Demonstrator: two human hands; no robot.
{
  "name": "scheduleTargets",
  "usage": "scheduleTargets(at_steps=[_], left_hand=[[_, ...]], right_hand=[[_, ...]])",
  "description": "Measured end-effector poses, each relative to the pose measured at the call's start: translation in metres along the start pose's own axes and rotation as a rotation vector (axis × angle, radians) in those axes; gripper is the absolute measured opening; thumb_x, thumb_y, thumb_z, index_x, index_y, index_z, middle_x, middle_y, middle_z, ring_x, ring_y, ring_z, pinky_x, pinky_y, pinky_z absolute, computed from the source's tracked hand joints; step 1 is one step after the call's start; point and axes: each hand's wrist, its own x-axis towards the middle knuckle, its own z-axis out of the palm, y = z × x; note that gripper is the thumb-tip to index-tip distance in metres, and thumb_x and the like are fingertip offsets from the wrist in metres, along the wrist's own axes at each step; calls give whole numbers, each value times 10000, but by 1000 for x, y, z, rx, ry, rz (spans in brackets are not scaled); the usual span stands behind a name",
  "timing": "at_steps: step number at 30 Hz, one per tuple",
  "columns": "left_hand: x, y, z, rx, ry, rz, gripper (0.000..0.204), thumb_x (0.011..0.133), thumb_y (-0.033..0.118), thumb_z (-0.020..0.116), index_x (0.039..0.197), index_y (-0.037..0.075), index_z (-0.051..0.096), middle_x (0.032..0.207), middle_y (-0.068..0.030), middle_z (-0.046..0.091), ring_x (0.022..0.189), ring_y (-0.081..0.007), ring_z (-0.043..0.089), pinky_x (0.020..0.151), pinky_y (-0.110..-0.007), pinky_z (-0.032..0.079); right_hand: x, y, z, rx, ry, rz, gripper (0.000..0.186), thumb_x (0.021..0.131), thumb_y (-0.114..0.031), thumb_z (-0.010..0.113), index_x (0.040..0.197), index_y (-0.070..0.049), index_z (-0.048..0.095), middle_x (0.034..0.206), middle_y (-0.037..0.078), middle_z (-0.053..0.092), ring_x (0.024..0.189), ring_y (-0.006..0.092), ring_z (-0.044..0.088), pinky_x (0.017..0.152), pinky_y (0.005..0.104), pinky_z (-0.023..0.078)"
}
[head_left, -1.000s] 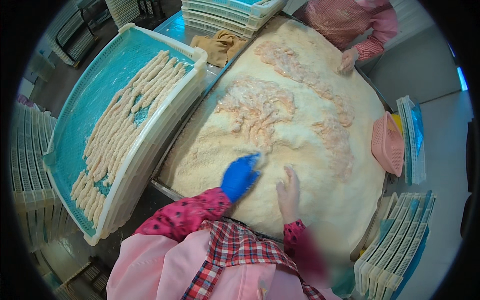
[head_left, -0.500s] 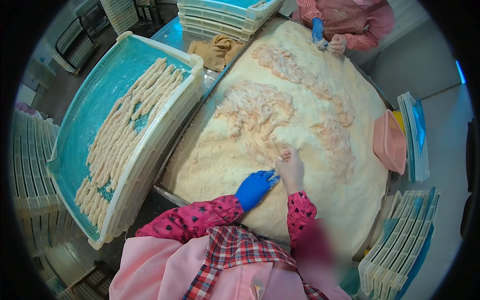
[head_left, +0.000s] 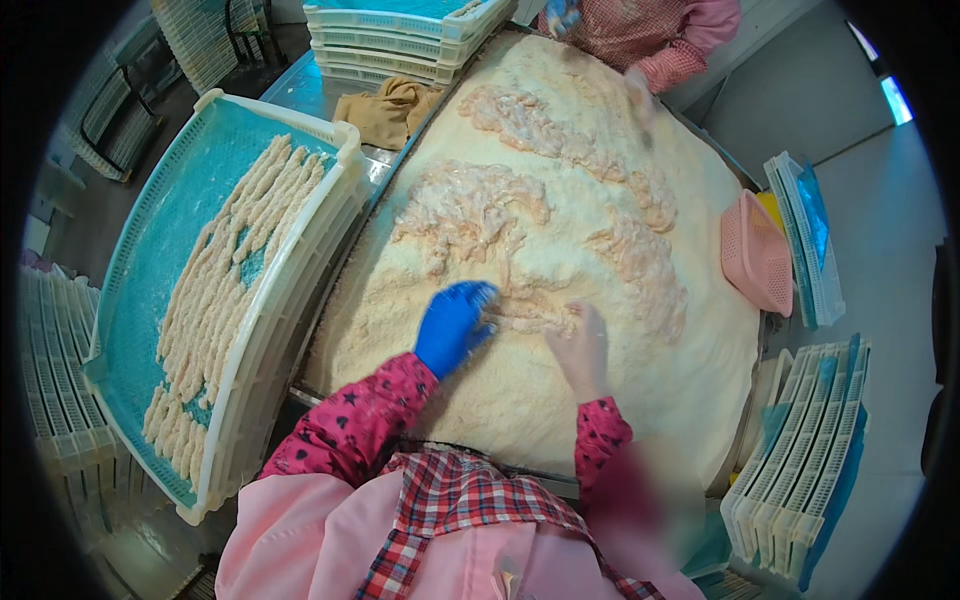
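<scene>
A thin strip of raw meat [head_left: 527, 318], partly dusted with crumbs, stretches between my hands on the crumb bed. My left hand [head_left: 450, 325], in a blue glove, curls its fingers and thumb about the left end. At the right end, my right hand [head_left: 580, 352], in a thin pale glove, pinches the strip; its fingertips are slightly blurred. Just beyond my hands lies a heap of raw meat strips [head_left: 470, 210]. Pale crumbs [head_left: 420, 385] cover the wide table beneath everything.
On the left, a stacked white tray with a blue mesh base [head_left: 150, 290] bears rows of coated strips [head_left: 230, 270]. More trays [head_left: 385, 45] and a brown cloth [head_left: 388, 112] sit at the far left. A pink basket [head_left: 757, 255] stands right; a co-worker [head_left: 625, 35] works across the table.
My left hand has moved left and away from me, to the strip's left end. My right hand has shifted slightly. The co-worker's hands have moved apart, and the whole view has shifted a little.
</scene>
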Motion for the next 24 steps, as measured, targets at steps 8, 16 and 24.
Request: scheduleTargets(at_steps=[8,16,24], left_hand=[[-13,-26,13,-7,-180,74,538,749,238,686,1250,155,509,1133,-122,558,1012,-325,523,867,-405,430],[2,-8,19,-12,-203,58,406,757,221,665,1142,126,575,1070,-121,578,961,-310,542,796,-393,450],[-39,-34,-31,79,-205,10,425,749,221,665,1149,111,573,1091,-121,592,954,-310,558,804,-387,456]], right_hand=[[10,71,-30,951,57,653,476,645,-47,685,1082,5,503,1027,185,558,881,301,555,821,408,438],[-9,-49,-17,-192,-139,-266,236,623,-96,644,841,-70,556,853,101,561,889,288,518,812,412,392],[-19,-23,-19,155,-71,-291,191,627,-32,626,803,-89,580,879,73,585,881,290,532,777,397,423]])
